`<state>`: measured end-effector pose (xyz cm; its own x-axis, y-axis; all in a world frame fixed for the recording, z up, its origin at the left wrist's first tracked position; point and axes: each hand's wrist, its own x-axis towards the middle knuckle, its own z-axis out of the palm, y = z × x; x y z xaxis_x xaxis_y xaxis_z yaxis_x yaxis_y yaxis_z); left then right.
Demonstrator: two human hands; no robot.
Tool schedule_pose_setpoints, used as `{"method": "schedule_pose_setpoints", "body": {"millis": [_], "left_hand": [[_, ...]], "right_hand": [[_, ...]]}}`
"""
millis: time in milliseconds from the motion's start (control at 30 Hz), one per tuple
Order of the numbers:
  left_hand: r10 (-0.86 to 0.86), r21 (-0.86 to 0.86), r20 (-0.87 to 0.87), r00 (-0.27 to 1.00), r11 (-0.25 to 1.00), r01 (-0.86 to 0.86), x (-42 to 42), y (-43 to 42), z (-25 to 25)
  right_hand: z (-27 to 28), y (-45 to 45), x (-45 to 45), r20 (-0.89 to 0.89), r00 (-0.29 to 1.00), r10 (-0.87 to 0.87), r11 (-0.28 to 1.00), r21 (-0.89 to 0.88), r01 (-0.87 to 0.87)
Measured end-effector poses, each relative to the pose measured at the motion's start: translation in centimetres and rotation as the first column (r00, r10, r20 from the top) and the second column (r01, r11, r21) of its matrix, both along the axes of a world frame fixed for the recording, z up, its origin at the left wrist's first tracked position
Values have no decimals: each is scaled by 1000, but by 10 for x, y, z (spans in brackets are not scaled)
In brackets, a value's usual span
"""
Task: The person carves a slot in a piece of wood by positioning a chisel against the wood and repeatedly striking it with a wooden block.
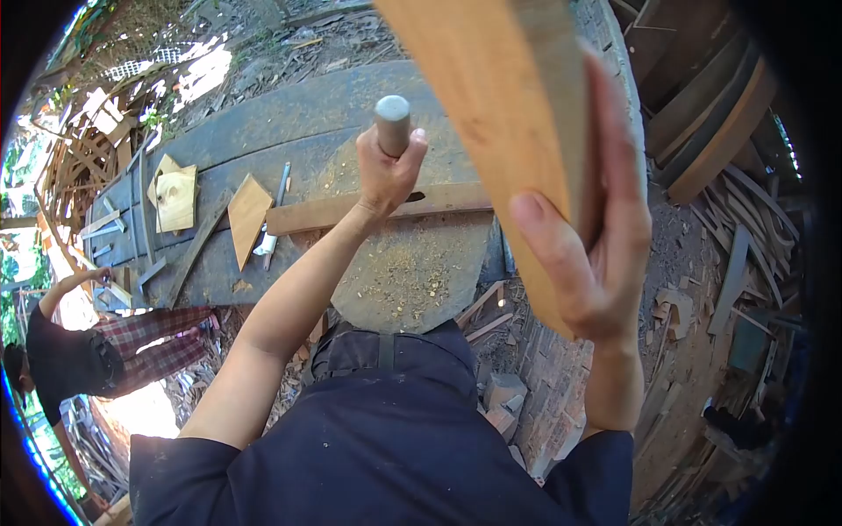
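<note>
The work seemed begun but unfinished: a dark notch [416, 197] showed in the beam [460, 199] beside the left hand [389, 174], which gripped a handle [393, 124], while the right hand [598, 259] held a block [504, 114] well apart.

A long table [263, 131] of worn grey boards stretches from the centre toward ten o'clock. Beyond it, at eleven, lies rough ground [324, 48] littered with chips, and sunlight [208, 74] falls in white patches nearby. Scrap wood [96, 158] piles up near half past nine, with greenery at the nine o'clock edge. Curved boards [732, 131] lean at two o'clock; brick paving [548, 386] shows between four and five.
</note>
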<state>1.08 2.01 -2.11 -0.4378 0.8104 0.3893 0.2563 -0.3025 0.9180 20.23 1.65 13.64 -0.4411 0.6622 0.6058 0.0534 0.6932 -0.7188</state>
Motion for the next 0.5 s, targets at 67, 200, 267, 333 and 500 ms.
{"method": "schedule_pose_setpoints", "body": {"millis": [67,200,267,333,500], "left_hand": [[1,3,3,1000,1000,-1,-1,-2,0],[6,87,-43,999,996,-3,5,9,8],[33,82,-10,999,996,-32,4,5,2],[30,46,-29,999,999,-29,-1,3,-2],[12,51,-32,999,999,-11,8,5,-14]], "right_hand": [[-6,-7,1,303,953,-10,999,-39,22],[10,2,7,577,817,7,981,-163,106],[11,5,7,358,934,4,991,-128,45],[7,0,-5,200,980,-10,996,-90,28],[-8,4,0,716,698,-24,993,-64,100]]}}
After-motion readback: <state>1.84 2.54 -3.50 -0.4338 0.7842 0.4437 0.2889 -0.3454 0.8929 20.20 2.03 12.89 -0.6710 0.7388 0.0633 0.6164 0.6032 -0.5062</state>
